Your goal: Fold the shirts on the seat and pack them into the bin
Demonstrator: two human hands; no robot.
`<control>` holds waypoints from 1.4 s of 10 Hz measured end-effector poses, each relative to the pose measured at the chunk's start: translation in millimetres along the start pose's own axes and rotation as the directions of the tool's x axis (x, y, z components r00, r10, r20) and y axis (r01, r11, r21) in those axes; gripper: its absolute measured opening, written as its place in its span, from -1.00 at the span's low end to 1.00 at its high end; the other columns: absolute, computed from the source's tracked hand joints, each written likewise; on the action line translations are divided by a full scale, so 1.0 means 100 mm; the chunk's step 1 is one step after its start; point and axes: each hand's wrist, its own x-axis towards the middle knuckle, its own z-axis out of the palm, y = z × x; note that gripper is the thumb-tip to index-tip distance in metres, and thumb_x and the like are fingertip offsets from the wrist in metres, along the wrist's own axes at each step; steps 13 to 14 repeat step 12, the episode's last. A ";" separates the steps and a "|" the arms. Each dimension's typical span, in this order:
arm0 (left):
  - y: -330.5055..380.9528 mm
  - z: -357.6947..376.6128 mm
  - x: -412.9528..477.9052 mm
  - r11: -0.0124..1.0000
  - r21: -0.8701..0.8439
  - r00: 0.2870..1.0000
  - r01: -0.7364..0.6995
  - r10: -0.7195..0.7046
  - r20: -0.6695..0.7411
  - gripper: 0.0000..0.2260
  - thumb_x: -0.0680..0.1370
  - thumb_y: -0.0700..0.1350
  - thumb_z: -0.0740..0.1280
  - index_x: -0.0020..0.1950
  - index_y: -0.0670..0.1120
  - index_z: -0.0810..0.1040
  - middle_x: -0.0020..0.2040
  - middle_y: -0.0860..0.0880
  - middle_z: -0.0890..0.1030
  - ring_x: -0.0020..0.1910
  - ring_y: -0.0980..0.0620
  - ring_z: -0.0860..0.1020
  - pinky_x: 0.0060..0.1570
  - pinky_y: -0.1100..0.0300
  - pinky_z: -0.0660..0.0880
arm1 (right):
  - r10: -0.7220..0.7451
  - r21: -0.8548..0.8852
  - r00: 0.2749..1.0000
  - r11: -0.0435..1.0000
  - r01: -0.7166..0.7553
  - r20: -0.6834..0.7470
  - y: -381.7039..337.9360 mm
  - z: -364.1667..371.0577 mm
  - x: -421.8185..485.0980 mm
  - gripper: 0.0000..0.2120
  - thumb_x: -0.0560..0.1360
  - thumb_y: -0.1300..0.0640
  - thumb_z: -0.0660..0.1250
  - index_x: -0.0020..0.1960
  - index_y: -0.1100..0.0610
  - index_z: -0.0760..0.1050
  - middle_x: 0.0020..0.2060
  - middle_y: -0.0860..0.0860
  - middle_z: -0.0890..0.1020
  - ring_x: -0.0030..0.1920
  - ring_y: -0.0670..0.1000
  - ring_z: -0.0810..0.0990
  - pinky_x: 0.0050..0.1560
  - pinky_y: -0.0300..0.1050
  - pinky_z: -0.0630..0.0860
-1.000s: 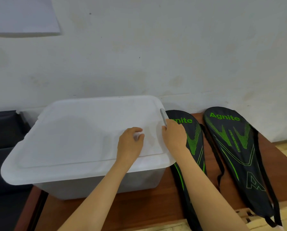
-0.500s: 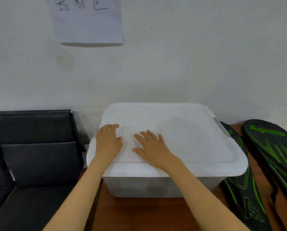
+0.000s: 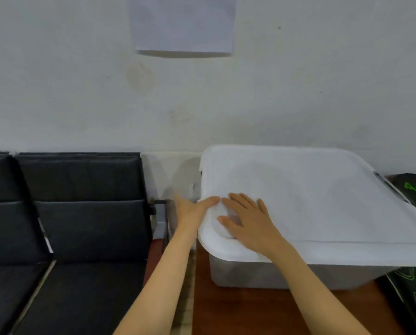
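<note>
The right hand (image 3: 248, 221) is lying flat on the left corner of the lid (image 3: 310, 197). The left hand (image 3: 192, 211) is bracing its edge, fingers straight, thumb on top. The bin (image 3: 250, 274) is sitting closed on the bench (image 3: 250, 310); easing that edge up evenly should free it.

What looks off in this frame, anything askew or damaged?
Nothing spilled or damaged. The lid sits on the bin, with the left hand at its left edge and the right hand flat on top. Only oddity: no shirt is in view.
</note>
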 end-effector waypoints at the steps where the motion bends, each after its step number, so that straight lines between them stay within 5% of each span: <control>1: -0.04 0.00 -0.02 0.970 0.091 0.973 -0.224 0.228 -0.043 -0.18 0.34 -0.09 0.56 0.47 -0.10 0.17 0.17 0.01 0.48 0.11 0.04 0.49 0.11 0.16 0.45 | 0.012 0.085 0.997 0.996 -0.006 -0.073 0.02 0.03 0.01 -0.51 0.62 -0.12 0.05 0.52 -0.05 0.13 0.52 -0.16 0.13 0.52 -0.15 -0.01 0.49 -0.05 -0.22; 2: -0.02 0.02 -0.07 0.901 0.207 0.920 -0.380 0.391 -0.013 -0.30 0.43 -0.13 0.49 0.48 -0.10 0.22 0.15 0.07 0.47 0.14 0.10 0.45 0.08 0.27 0.33 | 0.042 0.158 0.988 0.987 -0.018 -0.150 0.06 0.07 0.02 -0.56 0.62 -0.06 0.11 0.47 -0.01 0.25 0.47 -0.14 0.26 0.48 -0.16 0.14 0.51 -0.11 -0.14; 3: -0.03 0.01 -0.05 0.888 0.251 0.916 -0.386 0.400 -0.005 -0.51 0.44 -0.09 0.47 0.30 -0.16 0.40 0.14 0.05 0.40 0.12 0.07 0.44 0.03 0.26 0.32 | 0.109 0.217 0.963 0.975 -0.056 -0.244 0.08 0.07 0.01 -0.61 0.61 0.02 0.19 0.41 0.08 0.36 0.41 -0.07 0.36 0.43 -0.08 0.26 0.49 -0.10 0.04; 4: -0.08 -0.01 0.02 0.877 0.268 0.913 -0.399 0.407 0.026 -0.76 0.43 -0.07 0.46 -0.17 -0.11 0.41 -0.22 -0.02 0.41 -0.23 0.05 0.41 -0.23 0.23 0.30 | 0.149 0.225 0.950 0.970 -0.087 -0.274 0.06 0.08 -0.01 -0.64 0.60 0.03 0.20 0.37 0.10 0.39 0.38 -0.05 0.39 0.40 -0.05 0.30 0.47 -0.08 0.14; 5: -0.10 -0.01 0.06 0.855 0.273 0.893 -0.440 0.449 0.034 -0.69 0.44 -0.09 0.44 -0.31 -0.18 0.34 -0.38 -0.10 0.32 -0.39 0.05 0.28 -0.34 0.25 0.23 | 0.141 0.179 0.947 0.980 -0.092 -0.287 0.06 0.09 0.00 -0.63 0.60 0.01 0.19 0.37 0.09 0.39 0.38 -0.05 0.40 0.40 -0.04 0.30 0.47 -0.06 0.15; 7: -0.06 0.00 0.05 0.787 0.345 0.854 -0.511 0.509 0.103 -0.74 0.50 -0.18 0.36 -0.24 -0.32 0.38 -0.34 -0.10 0.31 -0.36 0.08 0.26 -0.35 0.29 0.17 | 0.142 0.149 0.938 0.984 -0.099 -0.316 0.08 0.11 0.02 -0.63 0.60 -0.01 0.18 0.36 0.08 0.40 0.37 -0.05 0.41 0.39 -0.04 0.32 0.46 -0.04 0.17; 9: -0.01 0.01 -0.01 0.792 0.346 0.858 -0.504 0.505 0.094 -0.90 0.53 -0.15 0.35 -0.02 -0.11 0.46 -0.11 0.00 0.46 -0.13 0.07 0.43 -0.22 0.28 0.34 | 0.257 0.075 0.907 0.966 -0.246 -0.335 0.09 0.10 0.05 -0.54 0.61 -0.09 0.10 0.46 0.05 0.26 0.47 -0.04 0.27 0.48 -0.01 0.18 0.50 -0.02 0.01; 10: 0.01 0.01 0.02 0.774 0.394 0.864 -0.496 0.488 0.127 -0.81 0.55 -0.11 0.34 0.10 -0.15 0.46 -0.01 -0.01 0.45 -0.07 0.06 0.43 -0.12 0.26 0.30 | 0.292 0.006 0.909 0.953 -0.304 -0.298 0.08 0.08 0.07 -0.51 0.63 -0.10 0.03 0.51 0.04 0.17 0.50 -0.02 0.19 0.51 0.02 0.10 0.49 0.02 -0.03; 11: 0.03 -0.02 0.05 0.716 0.514 0.879 -0.471 0.427 0.211 -0.81 0.55 -0.07 0.32 0.03 -0.16 0.42 -0.03 -0.04 0.42 -0.15 0.05 0.40 -0.24 0.25 0.28 | 0.287 0.002 0.931 0.956 -0.294 -0.226 0.03 0.06 0.04 -0.50 0.63 -0.10 0.01 0.52 0.06 0.13 0.52 0.00 0.15 0.51 0.05 0.07 0.49 0.05 -0.04; 12: 0.29 -0.07 0.01 0.624 0.633 0.889 -0.458 0.339 0.308 -0.77 0.53 -0.04 0.34 0.05 -0.17 0.44 -0.03 -0.09 0.46 -0.14 0.00 0.44 -0.22 0.21 0.32 | 0.284 0.007 0.957 0.959 -0.284 -0.055 0.07 -0.14 0.06 -0.46 0.62 -0.12 0.05 0.53 0.09 0.10 0.52 0.04 0.12 0.51 0.10 0.08 0.48 0.05 0.03; 14: 0.29 -0.07 0.01 0.624 0.633 0.889 -0.458 0.339 0.308 -0.77 0.53 -0.04 0.34 0.05 -0.17 0.44 -0.03 -0.09 0.46 -0.14 0.00 0.44 -0.22 0.21 0.32 | 0.284 0.007 0.957 0.959 -0.284 -0.055 0.07 -0.14 0.06 -0.46 0.62 -0.12 0.05 0.53 0.09 0.10 0.52 0.04 0.12 0.51 0.10 0.08 0.48 0.05 0.03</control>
